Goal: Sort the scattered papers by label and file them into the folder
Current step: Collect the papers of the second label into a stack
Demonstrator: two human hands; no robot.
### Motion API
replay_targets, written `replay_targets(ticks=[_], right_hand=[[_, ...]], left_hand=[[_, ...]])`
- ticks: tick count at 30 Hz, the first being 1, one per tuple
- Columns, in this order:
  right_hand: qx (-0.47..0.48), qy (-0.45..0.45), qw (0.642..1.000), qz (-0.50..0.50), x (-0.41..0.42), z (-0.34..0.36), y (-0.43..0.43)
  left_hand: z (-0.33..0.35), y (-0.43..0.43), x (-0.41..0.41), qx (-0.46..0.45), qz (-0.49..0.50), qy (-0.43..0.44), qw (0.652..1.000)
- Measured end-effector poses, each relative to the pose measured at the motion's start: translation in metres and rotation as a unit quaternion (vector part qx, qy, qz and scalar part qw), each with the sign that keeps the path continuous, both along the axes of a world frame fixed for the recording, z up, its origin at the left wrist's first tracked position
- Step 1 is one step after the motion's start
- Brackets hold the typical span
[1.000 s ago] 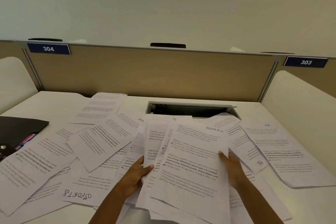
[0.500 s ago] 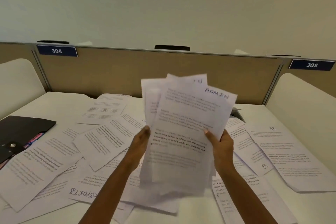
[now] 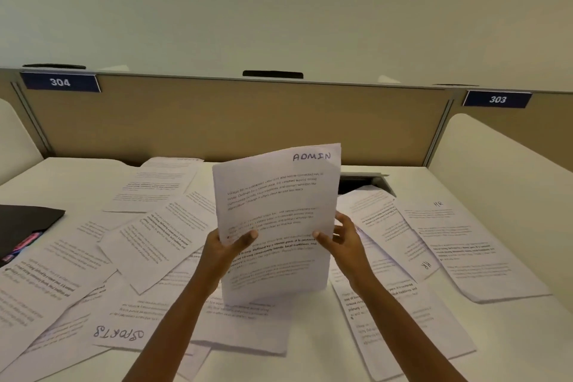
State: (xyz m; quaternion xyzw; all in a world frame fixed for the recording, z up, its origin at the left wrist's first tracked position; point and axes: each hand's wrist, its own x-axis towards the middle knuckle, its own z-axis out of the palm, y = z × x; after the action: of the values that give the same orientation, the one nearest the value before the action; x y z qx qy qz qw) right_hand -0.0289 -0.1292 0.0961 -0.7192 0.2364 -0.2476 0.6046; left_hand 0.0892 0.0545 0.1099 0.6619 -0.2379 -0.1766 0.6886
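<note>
White desk (image 3: pixel 71 177) in a numbered cubicle, tan partition (image 3: pixel 248 121) running across the back with plates reading 304 (image 3: pixel 59 82) and 303 (image 3: pixel 497 99); pale wall above. Both hands are raised in front of the partition: the left hand (image 3: pixel 221 250) is pinching the lower left edge of a small stack of sheets headed ADMIN (image 3: pixel 276 220), thumb on the printed face, and the right hand (image 3: pixel 342 240) is pinching the right edge, thumb in front, fingers spread behind. The stack is standing nearly upright, bottom edge hanging just above the loose sheets on the desk; edges look roughly squared, though how many sheets it holds cannot be told. Judging by this, the step in hand is squaring the ADMIN set before filing. Doing it well likely means loosening the pinch slightly and tapping the bottom edge on a bare patch of desk, not on the scattered paper, which would slide underneath; then checking that every sheet in the stack carries the same label. Scattered papers (image 3: pixel 148 242) are covering most of the desk, overlapping at odd angles; one near the front left is showing SPORTS (image 3: pixel 118 333) upside down, and two on the right are marked HR (image 3: pixel 438 204). The black folder (image 3: pixel 28 223) is lying open at the far left edge, well apart from the hands, with something pink and blue inside. A cable slot (image 3: pixel 362 181) is open behind the stack.
</note>
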Motion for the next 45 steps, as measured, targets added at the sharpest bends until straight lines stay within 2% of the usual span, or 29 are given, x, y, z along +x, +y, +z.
replay_targets(ticks=[5, 8, 11, 14, 16, 18, 26, 43, 45], right_hand=[[-0.040, 0.043, 0.998, 0.008, -0.010, -0.028, -0.016], [-0.126, 0.127, 0.984, 0.002, -0.017, -0.042, -0.027], [-0.234, 0.229, 0.944, -0.030, -0.031, -0.061, -0.047], [-0.314, 0.386, 0.866, -0.050, -0.049, -0.075, -0.067], [-0.303, 0.455, 0.836, -0.054, -0.062, -0.081, -0.079], [-0.264, 0.484, 0.833, -0.052, -0.073, -0.086, -0.084], [-0.281, 0.483, 0.828, -0.040, -0.077, -0.101, -0.065], [-0.311, 0.478, 0.822, 0.003, -0.057, -0.107, -0.015], [-0.312, 0.502, 0.806, 0.022, -0.050, -0.102, -0.010]], left_hand=[[-0.041, 0.003, -0.002, 0.055, 0.007, 0.024, 0.998], [-0.054, -0.001, -0.002, 0.064, 0.019, 0.022, 0.998], [-0.052, -0.007, -0.003, 0.053, 0.040, 0.028, 0.997], [-0.054, -0.010, 0.001, 0.037, 0.060, 0.059, 0.996], [-0.058, -0.010, 0.003, 0.034, 0.069, 0.080, 0.994], [-0.060, -0.011, 0.002, 0.029, 0.075, 0.101, 0.992], [-0.067, -0.019, -0.008, 0.011, 0.090, 0.161, 0.983], [-0.071, 0.009, -0.018, 0.009, 0.075, 0.190, 0.979], [-0.069, 0.017, -0.015, 0.016, 0.059, 0.184, 0.981]])
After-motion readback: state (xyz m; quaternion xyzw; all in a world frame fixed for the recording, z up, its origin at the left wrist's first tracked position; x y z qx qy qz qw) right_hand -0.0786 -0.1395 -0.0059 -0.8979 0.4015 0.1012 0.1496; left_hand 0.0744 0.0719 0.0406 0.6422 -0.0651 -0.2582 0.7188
